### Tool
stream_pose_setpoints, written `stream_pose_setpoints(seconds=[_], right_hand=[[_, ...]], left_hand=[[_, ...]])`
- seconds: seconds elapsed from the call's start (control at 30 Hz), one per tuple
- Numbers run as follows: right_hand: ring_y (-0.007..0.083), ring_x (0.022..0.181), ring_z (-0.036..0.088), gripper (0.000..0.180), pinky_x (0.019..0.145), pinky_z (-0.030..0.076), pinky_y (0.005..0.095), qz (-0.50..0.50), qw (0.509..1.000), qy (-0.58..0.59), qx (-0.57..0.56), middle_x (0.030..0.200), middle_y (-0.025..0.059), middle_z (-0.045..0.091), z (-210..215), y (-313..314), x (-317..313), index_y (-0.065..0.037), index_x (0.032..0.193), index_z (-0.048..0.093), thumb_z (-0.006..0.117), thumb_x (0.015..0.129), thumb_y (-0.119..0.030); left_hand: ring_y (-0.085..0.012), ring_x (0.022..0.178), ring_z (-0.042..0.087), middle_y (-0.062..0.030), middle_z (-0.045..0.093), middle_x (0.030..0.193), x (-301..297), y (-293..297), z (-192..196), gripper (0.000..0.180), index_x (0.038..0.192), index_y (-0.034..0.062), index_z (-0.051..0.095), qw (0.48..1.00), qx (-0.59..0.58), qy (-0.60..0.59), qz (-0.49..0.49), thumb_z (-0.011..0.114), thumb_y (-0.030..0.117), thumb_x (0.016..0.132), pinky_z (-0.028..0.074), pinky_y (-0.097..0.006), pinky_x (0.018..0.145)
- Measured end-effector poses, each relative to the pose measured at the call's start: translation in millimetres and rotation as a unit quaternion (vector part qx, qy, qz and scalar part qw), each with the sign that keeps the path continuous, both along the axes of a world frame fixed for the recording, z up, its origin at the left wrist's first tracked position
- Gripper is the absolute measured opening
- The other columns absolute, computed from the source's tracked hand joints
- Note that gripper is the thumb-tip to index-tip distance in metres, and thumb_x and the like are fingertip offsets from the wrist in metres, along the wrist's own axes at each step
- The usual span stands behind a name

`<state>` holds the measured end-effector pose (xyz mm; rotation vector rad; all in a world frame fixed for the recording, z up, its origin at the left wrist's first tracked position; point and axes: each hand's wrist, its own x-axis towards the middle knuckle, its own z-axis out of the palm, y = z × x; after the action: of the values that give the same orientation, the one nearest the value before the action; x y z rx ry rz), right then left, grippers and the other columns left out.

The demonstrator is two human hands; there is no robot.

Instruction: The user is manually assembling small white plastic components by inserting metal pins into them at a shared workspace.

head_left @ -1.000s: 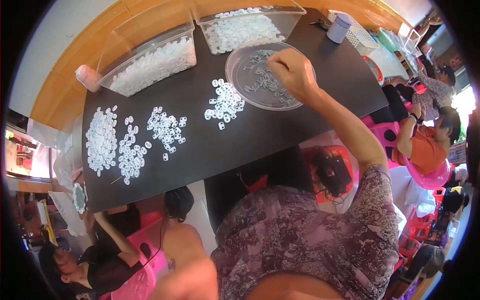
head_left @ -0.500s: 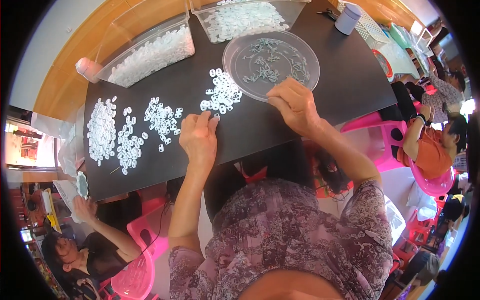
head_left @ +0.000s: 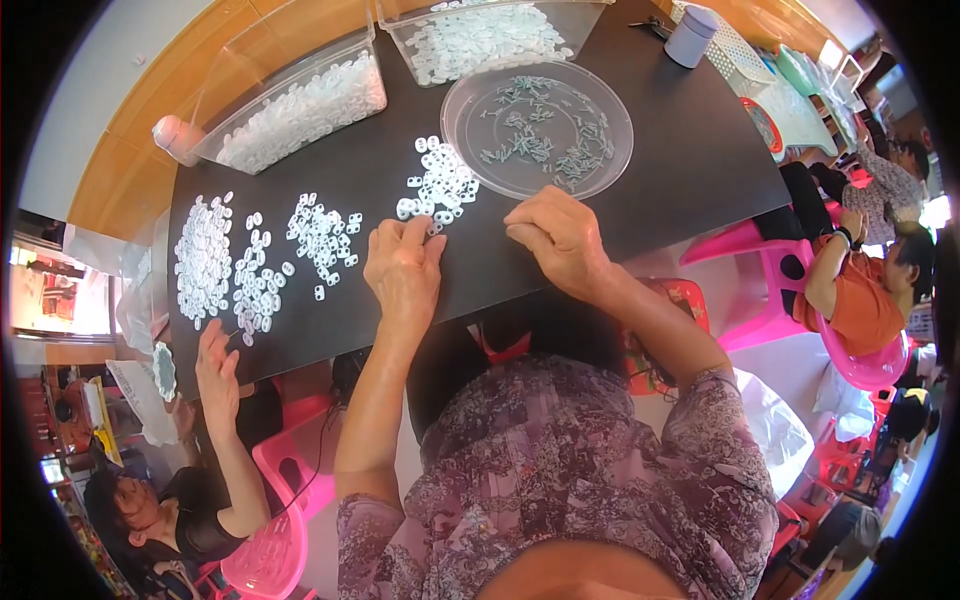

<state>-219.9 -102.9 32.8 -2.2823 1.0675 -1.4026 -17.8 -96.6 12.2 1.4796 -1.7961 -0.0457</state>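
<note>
My left hand (head_left: 403, 272) is over the dark table with its fingers curled, fingertips at the near edge of a pile of small white two-holed plastic pieces (head_left: 446, 180). One piece lies right by the fingertips; whether they grip it is unclear. My right hand (head_left: 556, 240) is closed, thumb against the bent fingers, just off the near rim of a round clear tray (head_left: 466, 165). What it pinches, if anything, is hidden. Small grey pin-like parts (head_left: 530, 143) are scattered in the tray. To the left lie more piles of white pieces, squarish ones (head_left: 318, 232) and oval ones (head_left: 203, 258).
Clear bins of white pieces (head_left: 305, 112) (head_left: 490, 42) stand along the far side. A lidded cup (head_left: 691, 38) sits at the far right, a pink bottle (head_left: 177, 138) at the far left. A co-worker's hand (head_left: 216, 375) reaches to the table's left edge.
My right hand has drawn back from over the tray toward me and left. My left hand has shifted slightly right. The co-worker's hand has risen to the table's left edge.
</note>
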Motion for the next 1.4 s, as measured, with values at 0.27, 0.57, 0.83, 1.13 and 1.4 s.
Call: stream_pose_setpoints(seconds=[0.27, 0.57, 0.83, 1.13, 1.4], right_hand=[[0.0244, 0.07, 0.057, 0.01, 0.061, 0.045, 0.0324, 0.016, 0.999, -0.005, 0.028, 0.075, 0.0102, 0.061, -5.1, 11.8, 20.7, 0.0, 0.082, 0.061, 0.064, 0.072, 0.001], [0.0119, 0.072, 0.056, 0.011, 0.064, 0.045, 0.0263, 0.055, 0.963, -0.072, 0.255, 0.079, 0.0066, 0.061, -9.6, 20.9, 66.9, 0.001, 0.087, 0.062, 0.061, 0.08, -0.007], [0.007, 0.068, 0.053, 0.012, 0.061, 0.044, 0.0225, 0.098, 0.882, -0.21, 0.41, 0.072, 0.0036, 0.06, -1.2, 30.4, 75.4, 0.003, 0.083, 0.06, 0.058, 0.083, -0.008], [0.0063, 0.073, 0.056, 0.008, 0.064, 0.047, 0.022, 0.025, 0.901, -0.278, 0.332, 0.079, 0.0036, 0.061, -17.2, 45.2, 97.4, 0.003, 0.085, 0.058, 0.058, 0.084, -0.004], [0.0203, 0.072, 0.058, 0.007, 0.066, 0.046, 0.0316, -0.035, 0.998, 0.008, 0.043, 0.077, 0.0089, 0.06, 3.2, 15.4, 64.6, -0.001, 0.083, 0.061, 0.061, 0.078, -0.006]], left_hand=[[-0.0225, 0.067, 0.054, -0.0083, 0.051, 0.07, 8.3, 1.0, -6.5, 0.013, 0.083, 0.005, 0.061, 0.998, -0.054, -0.02, -0.028, 0.066, 0.001, 0.072, 0.043, -0.033, 0.059], [-0.0272, 0.065, 0.055, -0.0123, 0.054, 0.071, 16.3, 34.9, 22.1, 0.011, 0.081, 0.0022, 0.058, 0.985, 0.038, 0.127, -0.115, 0.064, -0.001, 0.073, 0.043, -0.035, 0.056], [-0.0068, 0.066, 0.052, -0.0003, 0.058, 0.076, 27.3, 45.3, 13.8, 0.01, 0.089, -0.0005, 0.062, 0.874, 0.161, 0.43, -0.16, 0.065, 0.0, 0.079, 0.042, -0.019, 0.06], [-0.0083, 0.061, 0.051, -0.0031, 0.06, 0.073, 9.7, 49.6, 7.1, 0.011, 0.089, -0.0022, 0.062, 0.756, 0.145, 0.633, -0.079, 0.066, 0.004, 0.08, 0.04, -0.019, 0.055], [-0.0087, 0.062, 0.052, -0.0042, 0.06, 0.075, 12.1, 51.5, 2.0, 0.009, 0.088, -0.0016, 0.062, 0.778, 0.129, 0.609, -0.086, 0.063, 0.005, 0.083, 0.041, -0.02, 0.055]])
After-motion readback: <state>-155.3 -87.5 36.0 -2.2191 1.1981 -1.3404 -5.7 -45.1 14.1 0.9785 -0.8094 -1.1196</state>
